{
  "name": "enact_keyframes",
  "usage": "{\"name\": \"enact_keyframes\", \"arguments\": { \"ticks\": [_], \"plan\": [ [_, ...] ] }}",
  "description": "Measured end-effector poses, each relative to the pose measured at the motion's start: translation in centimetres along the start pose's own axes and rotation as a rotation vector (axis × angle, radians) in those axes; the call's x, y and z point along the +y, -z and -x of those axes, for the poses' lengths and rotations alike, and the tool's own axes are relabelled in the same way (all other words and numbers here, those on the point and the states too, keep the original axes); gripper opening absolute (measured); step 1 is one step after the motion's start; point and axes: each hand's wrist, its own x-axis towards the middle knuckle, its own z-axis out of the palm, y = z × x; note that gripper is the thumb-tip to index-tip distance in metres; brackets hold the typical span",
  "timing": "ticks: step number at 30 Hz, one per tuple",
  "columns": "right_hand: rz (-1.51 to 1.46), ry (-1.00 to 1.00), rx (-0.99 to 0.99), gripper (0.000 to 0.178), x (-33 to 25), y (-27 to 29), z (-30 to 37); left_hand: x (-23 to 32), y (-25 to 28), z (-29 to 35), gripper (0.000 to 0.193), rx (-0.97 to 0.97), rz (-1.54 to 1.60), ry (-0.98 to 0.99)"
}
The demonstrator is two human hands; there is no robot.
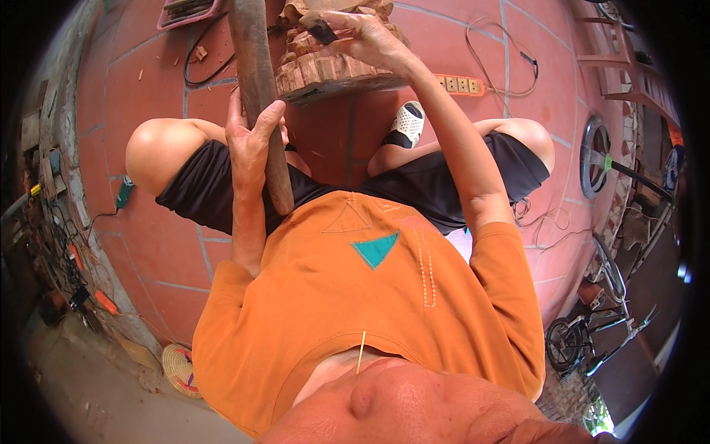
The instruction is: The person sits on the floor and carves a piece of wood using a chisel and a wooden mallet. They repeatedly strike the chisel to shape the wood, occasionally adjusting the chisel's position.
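Note:
My left hand [250, 137] is closed around a long, worn wooden bar [260, 89]. The bar slants from the top of the view down to my lap, and its upper end is cut off by the edge. In my right hand [367, 41], between thumb and fingers, is a small dark piece [321, 31] whose kind I cannot make out. That hand is over a carved wooden block [325, 75] with a ridged, stepped edge, standing on the floor in front of my crossed legs. Whether the dark piece touches the carving I cannot tell.
An orange power strip [460, 85] lies right of the carving, with a looped cable [538, 70] beyond it. At the far left is a pink basket [194, 21]; wood chips [200, 52] lie nearby. A red plastic chair [629, 63] and a bicycle [584, 337] are to the right.

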Motion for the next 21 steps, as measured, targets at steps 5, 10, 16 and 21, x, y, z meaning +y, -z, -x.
{"name": "enact_keyframes", "arguments": {
  "ticks": [5,10,16,21],
  "plan": [
    [0.227,0.089,0.079,0.048,-0.2,-0.5,-0.1,0.2,-1.1,0.0,0.055,0.043,-0.004,-0.146],
    [0.195,-0.041,-0.003,0.054,-1.2,-0.4,-0.4,0.3,-1.2,-0.3,0.058,-0.006,-0.245,-0.053],
    [0.265,-0.072,0.000,0.054,-1.5,-0.7,-0.4,0.2,-1.3,-0.2,0.056,0.021,-0.074,-0.123],
    [0.333,0.025,0.014,0.052,-1.1,-0.9,-0.6,-0.2,-2.3,-0.4,0.055,0.141,-0.174,-0.154]
  ]
}}
